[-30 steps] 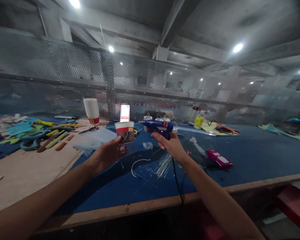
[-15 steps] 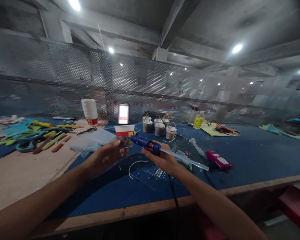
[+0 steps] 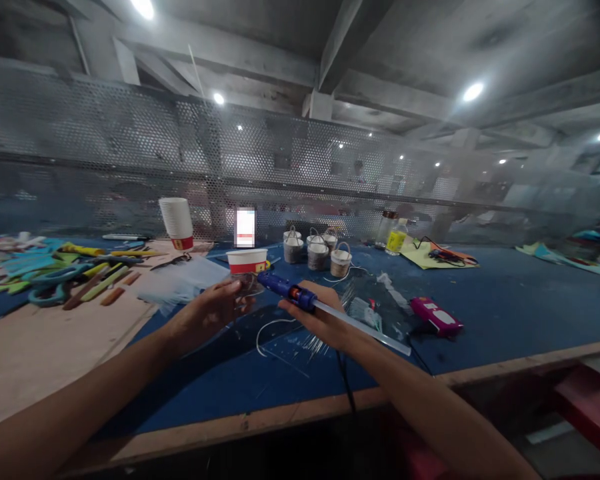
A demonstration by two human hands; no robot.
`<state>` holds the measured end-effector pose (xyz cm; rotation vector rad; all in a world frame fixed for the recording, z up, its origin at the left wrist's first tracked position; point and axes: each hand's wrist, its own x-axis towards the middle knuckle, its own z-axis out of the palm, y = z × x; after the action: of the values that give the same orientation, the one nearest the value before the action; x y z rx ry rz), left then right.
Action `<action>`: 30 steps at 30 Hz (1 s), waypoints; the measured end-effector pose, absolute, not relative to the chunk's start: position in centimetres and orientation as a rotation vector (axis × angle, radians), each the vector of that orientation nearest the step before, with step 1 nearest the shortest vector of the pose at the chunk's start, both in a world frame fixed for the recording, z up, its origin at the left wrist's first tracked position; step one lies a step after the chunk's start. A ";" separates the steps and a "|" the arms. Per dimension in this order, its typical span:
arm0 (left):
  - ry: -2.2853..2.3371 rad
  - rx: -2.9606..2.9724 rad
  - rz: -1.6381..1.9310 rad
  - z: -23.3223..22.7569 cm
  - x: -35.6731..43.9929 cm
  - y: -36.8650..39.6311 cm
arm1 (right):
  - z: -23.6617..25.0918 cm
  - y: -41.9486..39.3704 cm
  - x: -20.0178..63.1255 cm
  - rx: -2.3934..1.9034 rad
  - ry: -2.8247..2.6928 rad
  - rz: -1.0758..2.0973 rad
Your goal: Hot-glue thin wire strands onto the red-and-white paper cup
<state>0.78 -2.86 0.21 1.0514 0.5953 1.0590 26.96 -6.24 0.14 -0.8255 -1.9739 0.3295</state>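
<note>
Blue glue gun (image 3: 286, 291) stays tipped sideways in right hand (image 3: 320, 320).

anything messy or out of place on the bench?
Yes. Thin clear strands and white scraps lie scattered on the blue mat under the right hand, which holds the glue gun beside the left hand's cup.

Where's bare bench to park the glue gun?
Blue mat right of the pink box, up to the wooden edge, is bare. So is the brown board near-left. Crowded: tools far-left, small buckets behind, wire scraps under the hands.
</note>
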 end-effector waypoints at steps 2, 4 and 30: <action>0.600 1.051 1.071 0.3 0.9 -2.9 | 0.1 -6.2 27.0 -0.795 -1.992 0.300; 0.602 1.052 1.081 0.4 0.9 -2.9 | 0.0 -6.1 27.1 -0.783 -2.010 0.262; 0.619 1.112 1.062 -0.3 0.7 -2.5 | -0.2 -5.8 27.6 -0.836 -2.114 -0.001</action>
<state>0.73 -2.50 -0.30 1.1124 0.6187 1.0616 27.56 -5.84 -0.17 -0.8362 -2.1137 -0.0012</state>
